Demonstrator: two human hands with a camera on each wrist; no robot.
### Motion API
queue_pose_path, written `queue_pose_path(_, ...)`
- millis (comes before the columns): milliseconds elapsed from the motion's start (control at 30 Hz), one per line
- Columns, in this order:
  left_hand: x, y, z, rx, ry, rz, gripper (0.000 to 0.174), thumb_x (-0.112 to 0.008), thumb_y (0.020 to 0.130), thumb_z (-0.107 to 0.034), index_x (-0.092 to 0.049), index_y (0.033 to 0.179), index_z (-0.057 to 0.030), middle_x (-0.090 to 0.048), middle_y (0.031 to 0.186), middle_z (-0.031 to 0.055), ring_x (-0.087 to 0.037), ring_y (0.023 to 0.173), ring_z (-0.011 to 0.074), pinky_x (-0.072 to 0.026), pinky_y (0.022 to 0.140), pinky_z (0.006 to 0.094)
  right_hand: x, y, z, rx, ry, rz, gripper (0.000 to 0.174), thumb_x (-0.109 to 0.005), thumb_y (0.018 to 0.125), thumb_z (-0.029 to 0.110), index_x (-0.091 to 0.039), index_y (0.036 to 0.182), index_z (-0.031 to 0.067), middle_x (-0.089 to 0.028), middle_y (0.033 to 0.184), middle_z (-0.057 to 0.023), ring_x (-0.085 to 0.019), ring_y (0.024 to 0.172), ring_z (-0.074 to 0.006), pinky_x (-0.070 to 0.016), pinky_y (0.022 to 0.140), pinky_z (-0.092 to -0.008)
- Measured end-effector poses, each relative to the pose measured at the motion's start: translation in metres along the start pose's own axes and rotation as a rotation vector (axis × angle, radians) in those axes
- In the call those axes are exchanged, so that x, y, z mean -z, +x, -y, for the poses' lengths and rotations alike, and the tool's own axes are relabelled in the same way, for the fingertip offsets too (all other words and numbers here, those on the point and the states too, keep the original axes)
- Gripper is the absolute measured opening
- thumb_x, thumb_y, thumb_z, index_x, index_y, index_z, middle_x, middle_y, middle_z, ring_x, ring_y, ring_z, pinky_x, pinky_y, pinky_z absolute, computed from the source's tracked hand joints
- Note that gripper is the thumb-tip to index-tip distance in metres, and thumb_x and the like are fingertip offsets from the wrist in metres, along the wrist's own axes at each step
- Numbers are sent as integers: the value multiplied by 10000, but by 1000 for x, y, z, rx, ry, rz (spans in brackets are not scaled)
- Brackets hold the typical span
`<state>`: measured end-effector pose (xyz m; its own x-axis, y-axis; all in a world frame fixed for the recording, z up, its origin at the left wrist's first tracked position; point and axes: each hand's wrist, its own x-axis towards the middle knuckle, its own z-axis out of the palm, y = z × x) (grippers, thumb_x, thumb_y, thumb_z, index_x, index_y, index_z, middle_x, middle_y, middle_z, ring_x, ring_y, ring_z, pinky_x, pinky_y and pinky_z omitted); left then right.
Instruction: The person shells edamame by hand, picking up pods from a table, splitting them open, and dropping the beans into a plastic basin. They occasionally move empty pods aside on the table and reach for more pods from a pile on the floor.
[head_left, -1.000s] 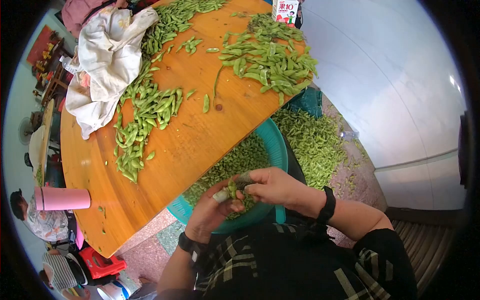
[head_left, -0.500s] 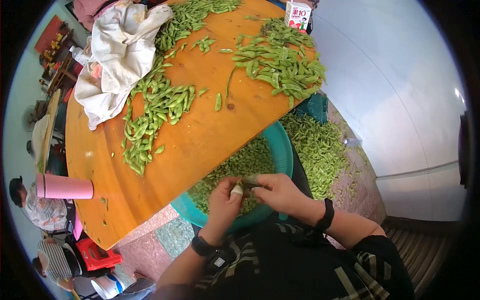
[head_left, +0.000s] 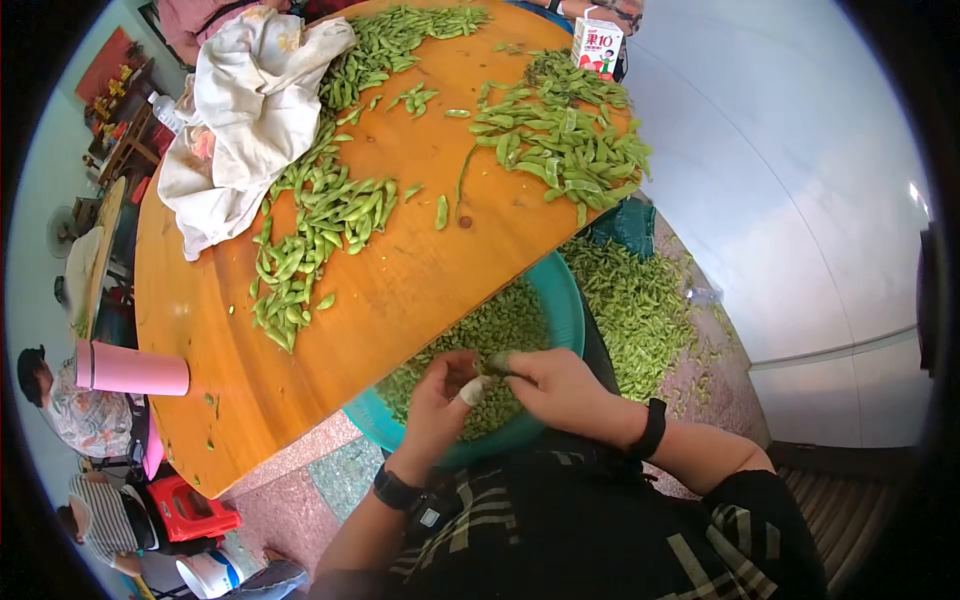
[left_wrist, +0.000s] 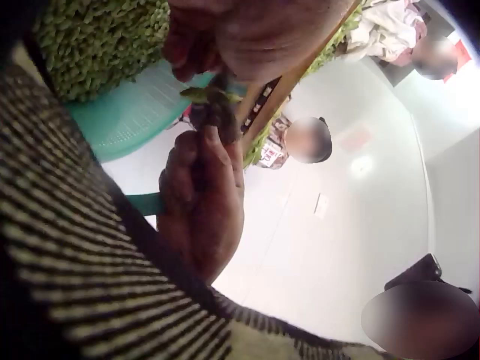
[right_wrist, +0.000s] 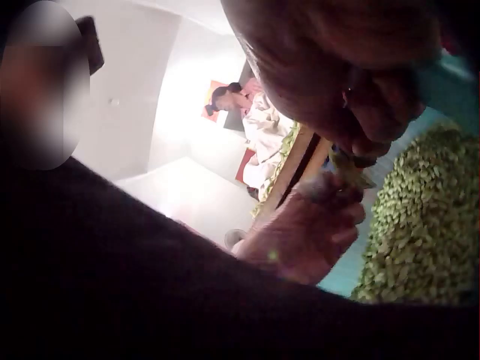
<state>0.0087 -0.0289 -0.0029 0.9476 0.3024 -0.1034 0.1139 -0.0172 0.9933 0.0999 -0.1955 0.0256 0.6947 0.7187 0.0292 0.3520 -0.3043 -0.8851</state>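
Note:
Over a teal basin (head_left: 572,320) full of shelled green beans (head_left: 515,315), both hands meet at a small green bean pod (left_wrist: 196,94). My left hand (head_left: 437,405) pinches it from one side, its thumb wearing a whitish cover (head_left: 474,389). My right hand (head_left: 565,388) pinches it from the other side, with a greyish cover (head_left: 500,363) on a fingertip. Fingers hide most of the pod in the head view. In the right wrist view a yellowish-green end of it shows between the fingertips, above the beans.
The wooden table (head_left: 400,290) overhangs the basin, bearing piles of bean pods (head_left: 325,215), a white cloth (head_left: 250,120), a pink tumbler (head_left: 135,368) and a drink carton (head_left: 597,48). Many pods (head_left: 640,330) cover the floor at right. Other people sit around.
The hands have stayed together over the basin while their fingers shifted about the pod. The left fingers have turned and spread slightly. The head view has tilted a little.

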Motion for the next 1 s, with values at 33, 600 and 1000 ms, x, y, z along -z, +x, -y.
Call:
queue_pose_path(33, 3, 0, 2, -36, 24, 38, 178, -611, 896, -96, -558, 1047, -18, -562, 812, 26, -505, 661, 91, -438, 600, 244, 1, 0, 4, -12, -26, 47, 170, -563, 829, 136, -630, 958, 46, -580, 742, -210, -575, 710, -411, -448, 586, -452)
queue_pose_path(600, 12, 5, -10, -311, 718, 207, 273, -613, 759, -6, -524, 1016, -31, -580, 862, 190, -591, 835, 415, -484, 694, 445, -2, -1, -4, -181, 159, 219, 173, -559, 819, 106, -609, 947, 2, -583, 767, -228, -592, 706, -354, -461, 649, -392)
queue_pose_path(1000, 14, 4, 5, -241, 714, 121, 196, -572, 776, -7, -542, 970, -6, -592, 850, 219, -594, 847, 409, -485, 721, 424, -7, 1, -2, -171, 131, 229, 204, -557, 819, 103, -628, 985, 7, -591, 773, -227, -609, 696, -344, -464, 636, -388)
